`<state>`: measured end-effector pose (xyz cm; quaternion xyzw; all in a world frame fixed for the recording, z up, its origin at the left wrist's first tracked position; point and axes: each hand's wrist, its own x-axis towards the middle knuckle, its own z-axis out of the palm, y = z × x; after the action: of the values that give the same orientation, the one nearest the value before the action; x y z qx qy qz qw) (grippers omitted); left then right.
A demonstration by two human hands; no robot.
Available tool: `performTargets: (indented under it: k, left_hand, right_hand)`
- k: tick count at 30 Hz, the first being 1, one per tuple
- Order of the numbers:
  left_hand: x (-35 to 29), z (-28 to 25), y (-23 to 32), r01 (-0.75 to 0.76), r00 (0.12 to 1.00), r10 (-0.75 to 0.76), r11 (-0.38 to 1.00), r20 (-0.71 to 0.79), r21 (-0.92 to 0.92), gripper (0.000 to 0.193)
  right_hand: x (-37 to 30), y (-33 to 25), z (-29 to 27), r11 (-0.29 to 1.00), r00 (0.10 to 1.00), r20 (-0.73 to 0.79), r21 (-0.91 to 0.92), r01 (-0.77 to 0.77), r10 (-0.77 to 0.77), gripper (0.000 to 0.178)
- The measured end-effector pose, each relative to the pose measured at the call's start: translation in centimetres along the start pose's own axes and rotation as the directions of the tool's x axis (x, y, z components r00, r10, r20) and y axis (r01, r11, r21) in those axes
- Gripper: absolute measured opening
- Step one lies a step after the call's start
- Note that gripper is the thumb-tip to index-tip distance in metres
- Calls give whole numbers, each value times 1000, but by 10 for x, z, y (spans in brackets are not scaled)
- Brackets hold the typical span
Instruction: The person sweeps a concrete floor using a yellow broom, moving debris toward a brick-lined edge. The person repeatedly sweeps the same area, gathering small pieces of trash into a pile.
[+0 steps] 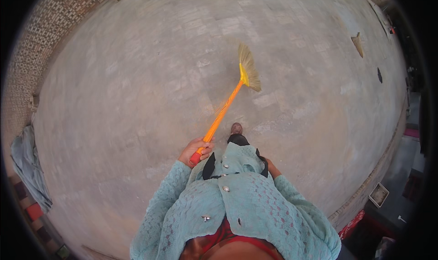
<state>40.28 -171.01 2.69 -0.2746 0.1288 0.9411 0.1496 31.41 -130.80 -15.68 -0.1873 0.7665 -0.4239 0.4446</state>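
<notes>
**One-handed grip, paved ground (132, 87)**

Ground fills most of view. Teal lacy top (262, 196) at bottom center. Broom (223, 108) angles up and right from the body; bristles farthest out, can't tell if they touch the ground. Left hand (197, 151) wrapped around the orange handle near its red end. Right hand (273, 168) mostly hidden beside the top; finger state can't be told. Brown shoe (236, 128) right of handle.

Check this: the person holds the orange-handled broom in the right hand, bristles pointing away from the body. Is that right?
No: the head view shows the left hand holding the orange-handled broom; its bristles do point away.
</notes>
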Motion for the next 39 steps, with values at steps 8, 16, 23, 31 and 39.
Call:
performTargets:
  k: [8,16,23,31,39]
  left_hand:
    - [96,-10,3,111,991,-115,993,-74,-51,16]
    - [-1,-27,6,-171,952,102,959,-287,-226,26]
    - [-47,0,9,-390,816,289,914,-501,-110,20]
    - [-67,57,10,-484,765,419,875,-489,-8,31]
    - [-11,76,84,-372,910,352,927,-221,-55,36]
  right_hand:
    - [5,-11,-8,965,969,-2,88,-248,249,45]
    - [25,-26,-37,930,948,78,182,-319,309,43]
    - [52,-48,-64,946,961,186,213,-244,206,44]
    - [121,-115,-92,913,916,268,202,-355,297,41]
    - [203,-169,-98,982,978,176,-171,-81,112,43]
